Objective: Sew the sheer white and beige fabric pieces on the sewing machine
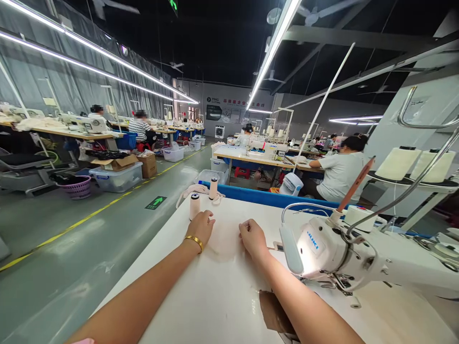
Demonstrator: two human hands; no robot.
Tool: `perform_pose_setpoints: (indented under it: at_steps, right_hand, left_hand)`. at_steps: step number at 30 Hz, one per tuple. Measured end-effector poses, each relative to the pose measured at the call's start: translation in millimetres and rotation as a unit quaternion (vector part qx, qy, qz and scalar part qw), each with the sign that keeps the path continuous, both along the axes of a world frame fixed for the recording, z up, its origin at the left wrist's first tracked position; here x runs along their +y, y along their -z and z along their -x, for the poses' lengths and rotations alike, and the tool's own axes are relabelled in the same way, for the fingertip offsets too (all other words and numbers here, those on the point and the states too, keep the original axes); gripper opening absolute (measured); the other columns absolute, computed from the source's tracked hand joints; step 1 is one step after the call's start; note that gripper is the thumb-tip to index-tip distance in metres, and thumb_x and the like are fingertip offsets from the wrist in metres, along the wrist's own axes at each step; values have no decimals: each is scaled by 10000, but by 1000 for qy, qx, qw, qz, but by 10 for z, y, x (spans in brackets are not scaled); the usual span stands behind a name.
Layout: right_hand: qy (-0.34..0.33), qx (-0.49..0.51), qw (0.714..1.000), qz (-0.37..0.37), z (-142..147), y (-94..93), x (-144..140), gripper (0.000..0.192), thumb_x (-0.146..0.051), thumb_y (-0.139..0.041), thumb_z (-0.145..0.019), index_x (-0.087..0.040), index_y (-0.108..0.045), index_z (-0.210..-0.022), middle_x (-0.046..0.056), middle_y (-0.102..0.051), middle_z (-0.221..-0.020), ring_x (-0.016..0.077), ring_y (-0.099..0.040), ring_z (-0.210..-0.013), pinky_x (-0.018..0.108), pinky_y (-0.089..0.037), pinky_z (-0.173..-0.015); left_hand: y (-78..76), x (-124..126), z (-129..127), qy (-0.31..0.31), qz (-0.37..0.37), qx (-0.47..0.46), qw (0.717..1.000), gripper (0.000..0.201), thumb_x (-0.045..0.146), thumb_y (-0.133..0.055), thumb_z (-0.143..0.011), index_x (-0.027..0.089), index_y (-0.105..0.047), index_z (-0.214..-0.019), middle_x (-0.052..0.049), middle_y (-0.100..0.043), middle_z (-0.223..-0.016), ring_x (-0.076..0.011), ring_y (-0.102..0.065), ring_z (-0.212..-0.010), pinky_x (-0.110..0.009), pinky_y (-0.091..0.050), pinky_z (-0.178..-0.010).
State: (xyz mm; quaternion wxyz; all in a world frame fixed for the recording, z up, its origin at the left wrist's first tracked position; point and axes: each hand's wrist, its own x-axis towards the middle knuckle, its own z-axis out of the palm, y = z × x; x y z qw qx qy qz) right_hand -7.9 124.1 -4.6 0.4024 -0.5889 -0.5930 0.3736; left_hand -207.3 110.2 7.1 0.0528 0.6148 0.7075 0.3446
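Observation:
Above the white sewing table point(172, 286), a thin, pale piece of fabric point(224, 241) stretches between my two hands, its outline blurred and almost the colour of the tabletop. My left hand point(202, 226), with a gold bracelet at the wrist, is curled closed at the fabric's left edge. On the opposite edge, the fingers of my right hand point(253, 237) are pinched together. Just beyond my left hand stand a thread cone point(194, 207) and a second, smaller-looking thread spool point(213, 188). The lit head of a white JUKI sewing machine point(315, 246) is to the right of my right hand.
A pale fabric strip point(188, 192) lies at the table's far left corner. Blue cloth point(247, 192) lines the far edge. Large thread cones point(398, 163) stand on a rack at right. A small white fan point(291, 184) and a seated co-worker point(344, 167) are beyond.

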Motion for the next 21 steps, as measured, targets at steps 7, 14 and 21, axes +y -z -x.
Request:
perform_pose_setpoints:
  at_steps: [7,14,21]
  right_hand:
    - [-1,-52,999,-6,-62,87,47,17,-269,-522,-890,-255,-529,-884,-39,-649,-664,184,-624,-587,262,-355,-535]
    - [-5,-124,992,-14,-164,-56,-36,237,-218,-514,-885,-216,-555,-1118,-9,-680,-703,217,-663,-671,275,-384,-574]
    - [-55,-239,967,-75,-205,-180,-214,587,-107,-493,-916,-256,-471,-1484,42,-717,-866,247,-683,-845,293,-370,-673]
  left_hand:
    - [-130,-120,32,127,-44,75,988,269,243,-535,-985,245,-675,-1215,-55,-710,-1232,-243,-634,-1177,-430,-460,-1118]
    - [2,-117,89,186,49,120,974,721,647,-642,-854,217,-594,-1431,-146,-659,-1401,-407,-544,-1338,-570,-388,-1140]
    - [47,-121,155,193,109,149,964,946,802,-602,-769,217,-522,-1508,-161,-581,-1500,-426,-424,-1452,-544,-289,-1204]
